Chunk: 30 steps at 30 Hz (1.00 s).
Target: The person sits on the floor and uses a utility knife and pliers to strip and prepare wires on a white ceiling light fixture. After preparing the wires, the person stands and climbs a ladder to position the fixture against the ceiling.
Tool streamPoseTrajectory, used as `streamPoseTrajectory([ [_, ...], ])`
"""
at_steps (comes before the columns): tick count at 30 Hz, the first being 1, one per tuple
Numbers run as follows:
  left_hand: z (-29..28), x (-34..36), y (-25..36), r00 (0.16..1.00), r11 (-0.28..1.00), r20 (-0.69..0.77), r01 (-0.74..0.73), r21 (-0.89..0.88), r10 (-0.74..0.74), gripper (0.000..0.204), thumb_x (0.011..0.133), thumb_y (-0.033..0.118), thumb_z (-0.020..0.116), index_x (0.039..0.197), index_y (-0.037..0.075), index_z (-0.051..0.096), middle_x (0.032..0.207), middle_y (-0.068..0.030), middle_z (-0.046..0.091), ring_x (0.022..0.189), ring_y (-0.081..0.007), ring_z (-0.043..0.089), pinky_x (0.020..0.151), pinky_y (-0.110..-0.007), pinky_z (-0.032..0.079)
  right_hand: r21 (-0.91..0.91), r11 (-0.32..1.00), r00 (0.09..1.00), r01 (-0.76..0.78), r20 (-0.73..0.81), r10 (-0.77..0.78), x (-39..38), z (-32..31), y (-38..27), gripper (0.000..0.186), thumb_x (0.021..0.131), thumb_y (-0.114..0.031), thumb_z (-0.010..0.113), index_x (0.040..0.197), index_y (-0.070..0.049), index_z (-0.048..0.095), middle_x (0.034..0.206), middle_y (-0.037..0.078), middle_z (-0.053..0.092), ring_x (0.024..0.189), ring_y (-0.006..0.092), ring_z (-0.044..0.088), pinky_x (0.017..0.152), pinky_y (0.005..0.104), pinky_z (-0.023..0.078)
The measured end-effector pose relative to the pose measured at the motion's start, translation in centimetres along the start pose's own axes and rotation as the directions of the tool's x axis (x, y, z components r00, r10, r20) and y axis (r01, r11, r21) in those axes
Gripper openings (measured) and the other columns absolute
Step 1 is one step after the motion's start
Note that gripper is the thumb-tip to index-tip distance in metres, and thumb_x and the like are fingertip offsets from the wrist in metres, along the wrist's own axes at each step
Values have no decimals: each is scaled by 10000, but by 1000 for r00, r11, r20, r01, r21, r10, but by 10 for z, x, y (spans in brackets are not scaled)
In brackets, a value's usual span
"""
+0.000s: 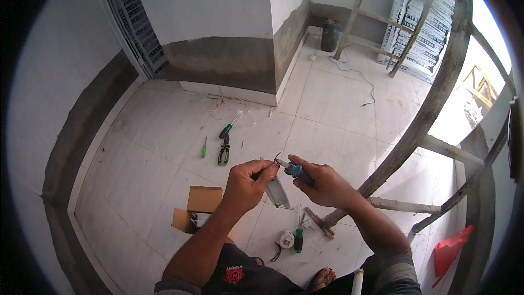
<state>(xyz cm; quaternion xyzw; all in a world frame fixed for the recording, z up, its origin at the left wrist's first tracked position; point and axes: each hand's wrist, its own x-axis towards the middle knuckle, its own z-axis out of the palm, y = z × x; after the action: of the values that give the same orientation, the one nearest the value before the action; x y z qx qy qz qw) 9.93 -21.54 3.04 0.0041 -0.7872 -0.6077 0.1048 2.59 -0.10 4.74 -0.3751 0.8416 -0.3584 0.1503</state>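
Observation:
Between its thumb and fingers, my left hand (248, 183) pinches a thin dark wire (278, 155) whose bent end sticks up. My right hand (327, 184) is wrapped round a blue-and-grey-handled tool (296, 170). The tool's pale metal tip meets the wire close to my left fingertips; whether it is a knife or pliers, I cannot tell. Below both hands is a long grey-white fitting (278, 194), partly hidden by the left hand. Whether the wire joins this fitting does not show.
On the tiles lie pliers (224, 151), a green-black screwdriver (227, 129), a small green screwdriver (204, 148), another screwdriver (298, 239) and a tape measure (285, 239). An open cardboard box (205, 199) stands left. A wooden ladder (420, 136) rises close on my right; a red cloth (452, 251) lies beyond.

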Motion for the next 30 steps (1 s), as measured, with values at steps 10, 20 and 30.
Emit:
streamPoseTrajectory([
  [10, -1, 2, -8, 999, 993, -27, -41, 107, 44, 170, 945, 144, 699, 966, -18, 744, 799, -87, 723, 714, -115, 643, 653, -276, 500, -238, 969, 994, 60, -78, -81, 5, 11, 5, 612, 928, -116, 642, 1500, -92, 424, 1084, 206, 690, 991, 372, 690, 845, 484, 548],
  [20, 0, 1, -3, 995, 999, -98, 3, 41, 1, 134, 935, 98, 704, 996, -21, 697, 803, -70, 726, 684, -83, 635, 628, -249, 508, -346, 931, 974, 118, -142, -176, 6, 19, 14, 631, 914, -145, 679, 1494, -121, 433, 936, 145, 666, 880, 309, 681, 771, 459, 506],
  [30, -3, -4, 3, 999, 997, -11, 32, -76, -33, 143, 998, 108, 609, 1032, -16, 671, 803, -40, 686, 754, -78, 625, 702, -251, 506, -348, 918, 931, 189, -234, -281, 6, 21, 15, 675, 886, -113, 699, 1499, -128, 419, 921, 132, 655, 847, 304, 669, 761, 450, 500],
])
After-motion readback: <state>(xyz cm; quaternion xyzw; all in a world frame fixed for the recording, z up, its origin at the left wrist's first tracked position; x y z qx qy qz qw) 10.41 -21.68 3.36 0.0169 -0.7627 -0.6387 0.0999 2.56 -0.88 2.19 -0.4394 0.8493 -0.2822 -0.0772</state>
